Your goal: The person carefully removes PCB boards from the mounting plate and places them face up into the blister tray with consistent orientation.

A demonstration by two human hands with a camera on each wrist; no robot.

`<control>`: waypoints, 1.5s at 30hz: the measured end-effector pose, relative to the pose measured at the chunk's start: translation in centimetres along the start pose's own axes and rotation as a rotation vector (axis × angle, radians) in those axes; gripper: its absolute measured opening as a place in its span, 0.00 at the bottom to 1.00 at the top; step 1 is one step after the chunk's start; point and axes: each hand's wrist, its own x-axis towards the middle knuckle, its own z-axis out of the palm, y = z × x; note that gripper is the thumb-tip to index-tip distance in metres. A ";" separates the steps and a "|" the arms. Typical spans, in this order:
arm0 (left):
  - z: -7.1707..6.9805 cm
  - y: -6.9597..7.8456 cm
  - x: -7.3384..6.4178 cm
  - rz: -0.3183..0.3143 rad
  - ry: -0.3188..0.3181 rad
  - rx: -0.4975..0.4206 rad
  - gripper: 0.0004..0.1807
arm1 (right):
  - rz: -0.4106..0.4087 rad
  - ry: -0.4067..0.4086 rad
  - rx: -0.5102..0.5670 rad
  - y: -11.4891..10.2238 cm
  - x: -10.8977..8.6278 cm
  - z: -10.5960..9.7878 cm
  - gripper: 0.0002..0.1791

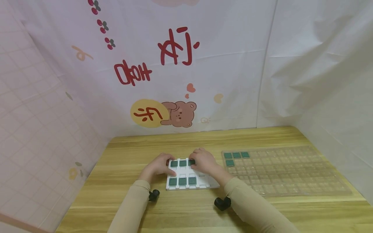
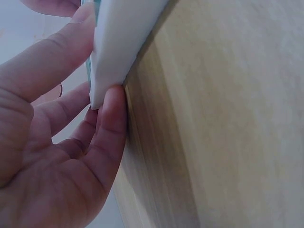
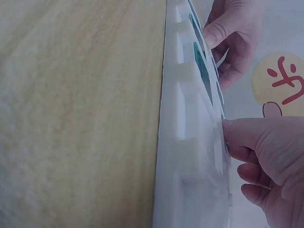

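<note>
A white foam tray (image 1: 182,173) with recessed slots lies on the table and holds green square chips in two rows, such as one chip (image 1: 182,181) in the near row. My left hand (image 1: 158,164) holds the tray's left edge, thumb on top; in the left wrist view its fingers (image 2: 110,109) lie against the side and corner. My right hand (image 1: 204,160) is over the far row, thumb and fingers pinching a green chip (image 1: 191,162) at its slot, partly hidden by the fingers. In the right wrist view the thumb (image 3: 242,130) meets the tray's top.
To the right lies a large clear plastic tray (image 1: 279,171) with many square pockets; several green chips (image 1: 236,155) sit in its far left corner. Black wrist cameras (image 1: 222,204) hang under both forearms. A white printed curtain (image 1: 227,74) stands behind the wooden table (image 1: 140,142).
</note>
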 end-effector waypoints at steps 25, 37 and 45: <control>0.1 -0.2 0.2 0.017 0.005 -0.012 0.32 | -0.080 0.020 -0.085 -0.2 0.0 -0.5 0.15; 0.1 -0.2 0.1 0.014 0.007 -0.009 0.32 | -0.105 0.045 -0.124 -0.2 0.0 -0.5 0.15; 0.1 -0.3 0.2 0.009 0.009 0.003 0.32 | -0.112 0.064 -0.131 -0.1 -0.1 -0.6 0.14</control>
